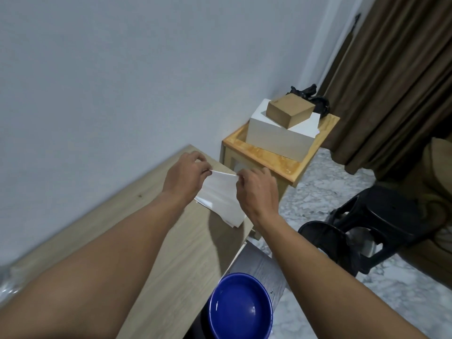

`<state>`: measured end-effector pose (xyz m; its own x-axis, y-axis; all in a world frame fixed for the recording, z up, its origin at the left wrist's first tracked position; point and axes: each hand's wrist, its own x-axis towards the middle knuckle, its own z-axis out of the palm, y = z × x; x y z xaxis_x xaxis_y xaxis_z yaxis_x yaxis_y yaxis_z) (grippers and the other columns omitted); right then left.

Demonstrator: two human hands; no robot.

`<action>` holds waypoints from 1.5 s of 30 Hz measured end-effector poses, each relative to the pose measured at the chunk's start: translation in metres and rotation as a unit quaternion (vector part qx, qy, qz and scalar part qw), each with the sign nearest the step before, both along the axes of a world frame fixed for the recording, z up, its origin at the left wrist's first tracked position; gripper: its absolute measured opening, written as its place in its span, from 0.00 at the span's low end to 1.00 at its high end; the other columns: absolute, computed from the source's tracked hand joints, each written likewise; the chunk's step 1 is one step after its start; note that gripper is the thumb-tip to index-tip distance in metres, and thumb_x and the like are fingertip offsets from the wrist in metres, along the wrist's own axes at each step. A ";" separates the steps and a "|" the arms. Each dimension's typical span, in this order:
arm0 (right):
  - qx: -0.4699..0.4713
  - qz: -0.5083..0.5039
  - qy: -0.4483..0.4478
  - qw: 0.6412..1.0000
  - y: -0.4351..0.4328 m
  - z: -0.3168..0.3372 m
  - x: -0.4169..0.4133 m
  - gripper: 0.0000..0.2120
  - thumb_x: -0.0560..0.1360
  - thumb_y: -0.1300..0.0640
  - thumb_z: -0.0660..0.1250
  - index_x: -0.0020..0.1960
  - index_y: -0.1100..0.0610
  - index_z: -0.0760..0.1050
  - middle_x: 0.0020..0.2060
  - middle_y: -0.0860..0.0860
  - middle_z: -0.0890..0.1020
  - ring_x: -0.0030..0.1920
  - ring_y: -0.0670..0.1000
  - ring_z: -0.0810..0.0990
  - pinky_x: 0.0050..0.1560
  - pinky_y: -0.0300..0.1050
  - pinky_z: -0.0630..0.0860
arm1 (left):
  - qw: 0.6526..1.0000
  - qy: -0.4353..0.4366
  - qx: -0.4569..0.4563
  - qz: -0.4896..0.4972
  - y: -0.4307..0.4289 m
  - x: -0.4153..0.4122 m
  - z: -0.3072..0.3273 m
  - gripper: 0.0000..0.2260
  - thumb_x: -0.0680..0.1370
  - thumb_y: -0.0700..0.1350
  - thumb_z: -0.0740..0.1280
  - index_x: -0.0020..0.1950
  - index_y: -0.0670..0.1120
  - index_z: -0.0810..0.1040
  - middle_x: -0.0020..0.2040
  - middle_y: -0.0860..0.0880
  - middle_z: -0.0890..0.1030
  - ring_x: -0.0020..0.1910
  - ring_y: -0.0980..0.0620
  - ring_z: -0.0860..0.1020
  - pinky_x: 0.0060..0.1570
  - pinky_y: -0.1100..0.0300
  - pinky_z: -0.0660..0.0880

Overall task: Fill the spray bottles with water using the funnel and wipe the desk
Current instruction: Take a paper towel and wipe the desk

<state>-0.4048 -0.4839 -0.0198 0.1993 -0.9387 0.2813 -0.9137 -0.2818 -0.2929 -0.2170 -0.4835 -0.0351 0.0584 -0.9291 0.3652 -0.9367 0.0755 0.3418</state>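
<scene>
A white tissue sheet [221,195] hangs above the far right corner of the light wooden desk [156,243]. My left hand [184,176] pinches its upper left corner and my right hand [258,189] pinches its upper right corner, stretching the top edge between them. The sheet's lower end rests on or just above the desk edge. A blue bowl [241,308] holding water sits at the bottom of the view on a grey surface beside the desk. No spray bottle or funnel is in view.
A small wooden side table [266,156] stands past the desk, carrying a white box [276,137] with a brown cardboard box [289,111] on top. Black stools [374,223] stand on the marble floor at right. Brown curtains [401,69] hang behind.
</scene>
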 end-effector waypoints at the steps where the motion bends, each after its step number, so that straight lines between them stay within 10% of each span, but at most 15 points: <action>1: -0.010 -0.003 -0.003 1.000 -0.002 0.004 0.000 0.12 0.80 0.59 0.60 0.53 0.53 0.82 0.48 0.49 0.84 0.49 0.55 0.73 0.47 0.52 0.72 | 1.000 0.003 -0.005 0.007 -0.001 0.001 0.005 0.08 0.80 0.50 0.68 0.53 0.50 0.85 0.57 0.54 0.78 0.56 0.50 0.75 0.44 0.56 0.74; 34: -0.027 0.030 -0.178 0.983 0.002 0.083 -0.005 0.12 0.79 0.60 0.64 0.50 0.55 0.86 0.42 0.50 0.87 0.39 0.53 0.82 0.42 0.51 0.81 | 0.995 0.073 -0.024 0.064 0.026 -0.010 0.099 0.07 0.81 0.49 0.65 0.49 0.52 0.82 0.54 0.57 0.80 0.49 0.51 0.78 0.49 0.52 0.76; 45: 0.024 0.107 -0.138 0.984 0.008 0.122 0.004 0.12 0.81 0.57 0.63 0.59 0.50 0.83 0.54 0.49 0.86 0.55 0.54 0.82 0.54 0.50 0.79 | 0.995 0.031 -0.003 0.092 0.063 0.034 0.127 0.07 0.81 0.54 0.63 0.50 0.59 0.81 0.43 0.50 0.78 0.51 0.46 0.73 0.52 0.54 0.70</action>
